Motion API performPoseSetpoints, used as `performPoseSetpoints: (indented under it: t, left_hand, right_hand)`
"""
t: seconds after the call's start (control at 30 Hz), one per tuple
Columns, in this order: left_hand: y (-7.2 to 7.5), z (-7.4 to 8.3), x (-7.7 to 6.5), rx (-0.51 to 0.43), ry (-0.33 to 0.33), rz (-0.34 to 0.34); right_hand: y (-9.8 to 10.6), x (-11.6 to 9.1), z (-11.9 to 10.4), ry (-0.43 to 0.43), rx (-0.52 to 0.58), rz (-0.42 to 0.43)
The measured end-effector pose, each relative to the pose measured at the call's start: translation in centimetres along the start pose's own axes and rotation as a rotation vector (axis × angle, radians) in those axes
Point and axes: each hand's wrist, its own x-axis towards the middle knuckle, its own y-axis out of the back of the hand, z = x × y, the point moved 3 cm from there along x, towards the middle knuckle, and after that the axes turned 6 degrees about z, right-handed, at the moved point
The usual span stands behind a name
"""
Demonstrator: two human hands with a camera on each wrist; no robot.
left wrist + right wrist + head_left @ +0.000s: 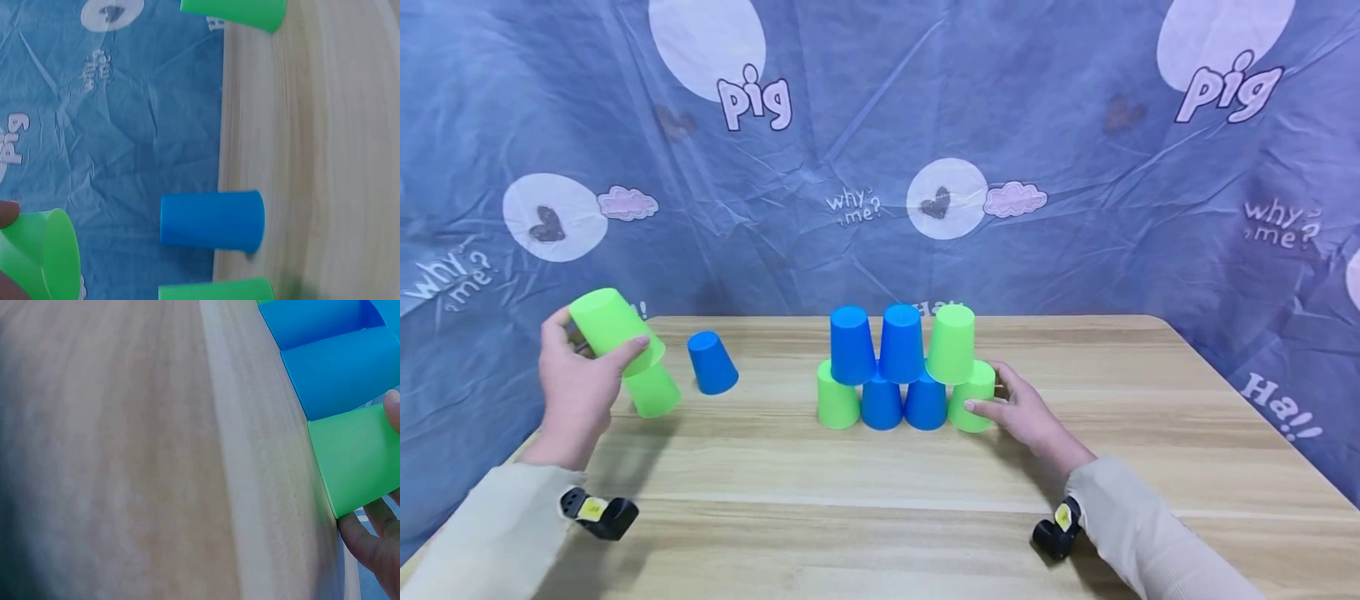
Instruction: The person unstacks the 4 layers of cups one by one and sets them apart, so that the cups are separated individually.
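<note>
My left hand [576,387] holds a green cup [612,329] upside down and tilted, raised off the table; its rim also shows in the left wrist view [61,253]. Below it stands another green cup [653,390], partly hidden, with a blue cup [712,363] to its right. Mid-table, upturned cups form two tiers: two blue cups [852,346] and a green cup [951,343] rest on a lower row of green and blue cups. With thumb in front and fingers behind, my right hand [1026,412] grips the lower row's rightmost green cup [973,398].
The wooden table [820,517] runs up to a blue printed cloth [850,108] hanging behind it and at the sides. A black wrist camera sits on the left sleeve [512,517] and another on the right sleeve [1142,517].
</note>
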Motion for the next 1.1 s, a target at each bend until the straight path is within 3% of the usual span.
performPoseSetpoints:
  t: [0.2,0.33,0.47,0.57,0.83,1.1]
  left_hand:
    - [1.8,-1.4,0.4,0.014,0.027,0.037]
    - [2.8,-2.4,0.6,-0.086,0.08,0.06]
    - [3.4,-3.3,0.7,-0.067,0.107,0.093]
    - [3.6,-3.9,0.6,-0.006,0.108,0.105]
    - [3.8,-6.0,0.7,0.029,0.171,0.114]
    - [3.4,-8.4,1.5,0.073,0.247,0.072]
  right_hand:
    - [0.0,-0.1,-0.1,0.003,0.002,0.001]
    - [0.0,-0.1,-0.1,0.002,0.003,0.001]
    - [0.0,-0.1,0.0,-0.001,0.003,0.001]
    - [0.0,-0.1,0.0,0.0,0.005,0.005]
    - [0.1,-0.2,-0.3,0.012,0.016,-0.002]
    - [-0.1,0.0,0.2,0.012,0.019,-0.004]
